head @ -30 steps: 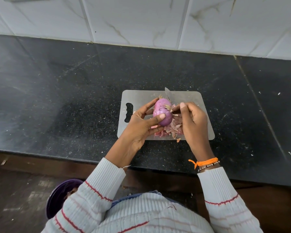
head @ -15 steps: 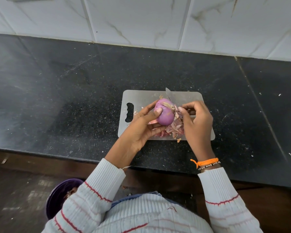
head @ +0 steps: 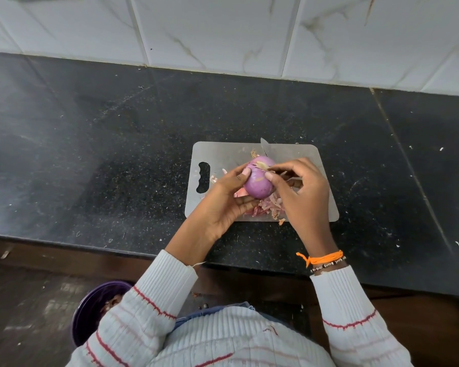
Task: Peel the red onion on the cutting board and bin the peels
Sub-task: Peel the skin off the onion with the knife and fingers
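Sitting on the floor at the near left, a purple bin [head: 90,311] waits below the dark tabletop [head: 90,160], probably for the peels. Up on the grey cutting board [head: 223,154], the left hand [head: 223,200] has its grip curled round the red onion [head: 259,181], holding it just above the board so the skin faces the other hand. The right hand [head: 302,192] pinches a dry strip at the onion's top, a knife [head: 264,147] tip showing beyond, and loose peels [head: 268,206] lie beneath.
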